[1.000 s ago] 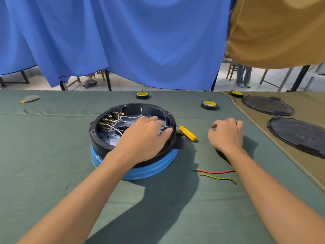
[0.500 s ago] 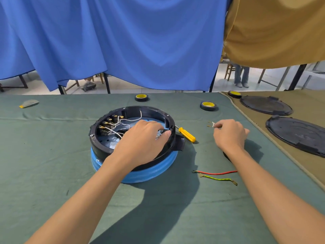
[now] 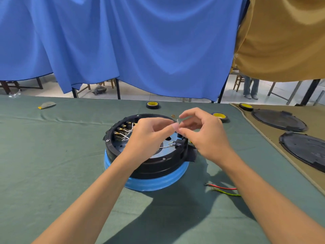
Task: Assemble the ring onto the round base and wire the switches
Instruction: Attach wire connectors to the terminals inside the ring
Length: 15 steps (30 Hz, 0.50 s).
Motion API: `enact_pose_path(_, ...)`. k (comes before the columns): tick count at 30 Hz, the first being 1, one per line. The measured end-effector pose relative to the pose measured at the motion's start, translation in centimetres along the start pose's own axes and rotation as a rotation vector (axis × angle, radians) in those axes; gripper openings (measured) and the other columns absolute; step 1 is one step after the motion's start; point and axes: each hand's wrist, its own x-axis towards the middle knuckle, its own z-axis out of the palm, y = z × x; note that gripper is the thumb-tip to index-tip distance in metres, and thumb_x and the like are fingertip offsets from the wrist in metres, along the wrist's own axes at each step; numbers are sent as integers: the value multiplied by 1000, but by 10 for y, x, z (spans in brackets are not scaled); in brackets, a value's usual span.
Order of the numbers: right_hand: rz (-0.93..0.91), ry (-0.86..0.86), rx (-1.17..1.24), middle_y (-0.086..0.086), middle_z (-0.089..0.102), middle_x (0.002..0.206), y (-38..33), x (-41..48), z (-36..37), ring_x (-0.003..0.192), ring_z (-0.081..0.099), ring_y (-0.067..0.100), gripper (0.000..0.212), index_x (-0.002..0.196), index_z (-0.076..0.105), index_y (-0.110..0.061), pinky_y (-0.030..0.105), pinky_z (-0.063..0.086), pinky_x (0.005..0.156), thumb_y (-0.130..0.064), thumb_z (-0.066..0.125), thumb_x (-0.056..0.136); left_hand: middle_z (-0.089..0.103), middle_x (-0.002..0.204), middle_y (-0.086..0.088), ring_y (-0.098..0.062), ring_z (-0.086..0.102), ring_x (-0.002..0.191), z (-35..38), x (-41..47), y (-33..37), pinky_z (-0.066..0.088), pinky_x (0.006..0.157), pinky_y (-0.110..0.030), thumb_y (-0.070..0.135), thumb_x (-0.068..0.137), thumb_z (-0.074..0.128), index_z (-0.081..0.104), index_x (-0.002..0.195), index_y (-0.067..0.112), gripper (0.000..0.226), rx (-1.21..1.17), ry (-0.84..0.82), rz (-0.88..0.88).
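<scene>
Just over ring [image 3: 158, 167]: wire [image 3: 178, 122] in grip of left hand [image 3: 149, 136], right hand [image 3: 202, 136].

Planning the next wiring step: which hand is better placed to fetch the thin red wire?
Probably the right hand: the thin red wire lies beside its forearm, right of the black plastic ring; the left hand sits farther.

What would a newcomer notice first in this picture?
The left hand and right hand pinch a short white wire mid-frame, above the black ring on its blue base. A big blue curtain fills the top; a red wire and green wire lie at lower right.
</scene>
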Motion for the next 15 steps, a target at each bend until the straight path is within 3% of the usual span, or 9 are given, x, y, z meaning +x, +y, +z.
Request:
enact_pose_path(3, -39, -20, 17, -15, 69, 75, -12, 2, 10, 72, 63, -2, 26, 100, 63, -24, 5, 45, 66, -14, 77, 80, 76, 79, 10, -6, 71, 76, -10, 3, -2, 57, 75, -28, 27, 86, 74, 76, 91, 27, 6, 32, 54, 23)
enact_pose_path(6, -67, -47, -20, -16, 69, 81, -20, 9, 18, 78, 62, -1, 28, 108, 63, -22, 5, 45, 69, -11, 72, 84, 75, 72, 10, -4, 70, 71, -25, 6, -1, 54, 71, -23, 21, 84, 76, 74, 76, 34, 16, -34, 105, 0)
enact_pose_path(9, -90, 45, -46, -18, 68, 90, -28, 20, 22, 88, 60, -2, 23, 108, 63, -23, 9, 45, 75, -12, 64, 88, 76, 75, 2, -7, 69, 70, -38, 8, -2, 53, 67, -18, 19, 84, 75, 78, 80, 23, 6, -200, 201, -93)
enact_pose_path(13, 97, 208, 226, -10, 71, 87, -34, 40, 20, 85, 65, 0, 18, 94, 65, -23, 21, 52, 80, -8, 56, 92, 77, 81, -2, -10, 66, 71, -49, 11, -6, 50, 67, -22, 19, 85, 74, 78, 86, 13, 7, -363, 296, -249)
enact_pose_path(15, 76, 200, 142, -12, 70, 84, -35, 44, 24, 83, 64, -1, 19, 93, 65, -22, 19, 52, 81, -7, 53, 93, 77, 80, -3, -10, 66, 71, -50, 12, -7, 50, 67, -22, 19, 85, 74, 77, 85, 12, 7, -388, 301, -290)
